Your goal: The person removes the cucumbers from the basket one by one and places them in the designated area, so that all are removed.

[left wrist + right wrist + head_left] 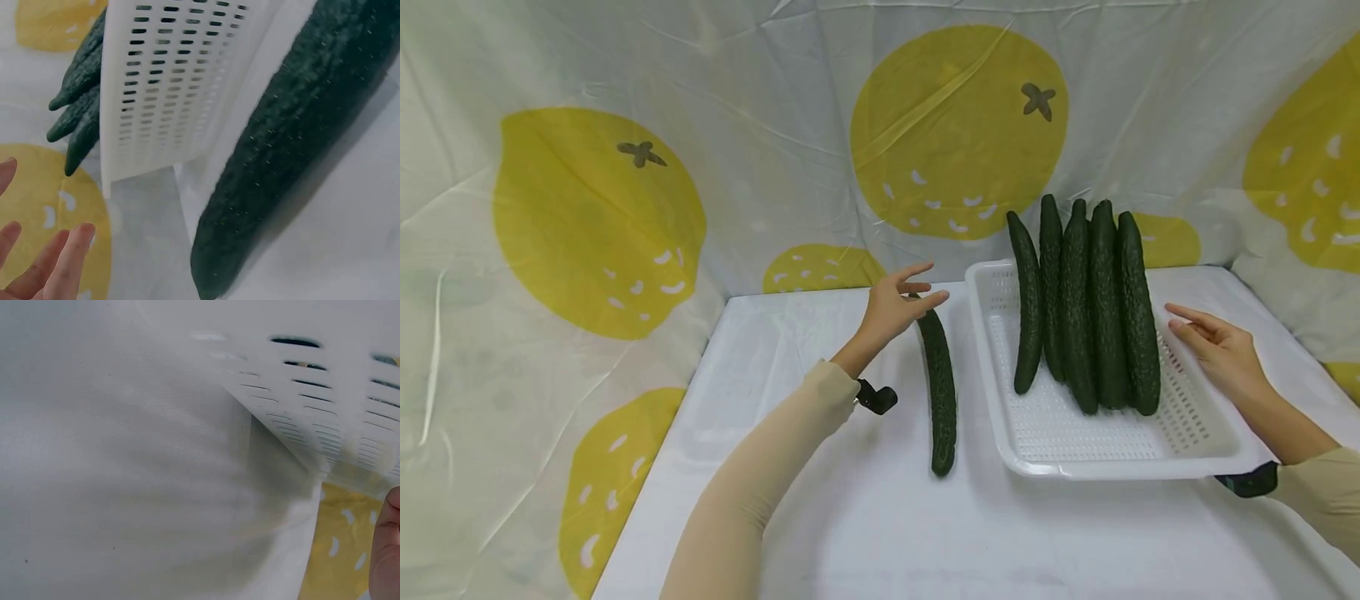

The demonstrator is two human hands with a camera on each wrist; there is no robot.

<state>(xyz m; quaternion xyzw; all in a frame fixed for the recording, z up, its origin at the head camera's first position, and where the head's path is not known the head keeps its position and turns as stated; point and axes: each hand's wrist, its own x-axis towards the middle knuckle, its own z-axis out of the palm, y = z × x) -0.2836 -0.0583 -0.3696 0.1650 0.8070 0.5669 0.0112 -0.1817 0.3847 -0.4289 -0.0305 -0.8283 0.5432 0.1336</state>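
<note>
First, head view: left grip (pixel 898 304) has fingers spread, nothing held, hiding the upper end of a lone cucumber (pixel 942 392) on the white-covered desk (pixel 872 533), just left of a white basket (pixel 1135 472). Cucumber long, dark green, gently curved. Right grip (pixel 1225 354) beside the basket's right rim, fingers loosely extended, holding nothing; cannot tell whether they touch it. Five cucumbers (pixel 1076 308) lie in the basket, upper ends past its far rim.

Left wrist view: lone cucumber's skin bumpy, pale-flecked; one end tapers, the other is cut off. Left fingertips, partly cropped, well apart from it.

Right wrist view: slotted basket wall; most of the hand cropped; contents behind the slots hard to make out.
</note>
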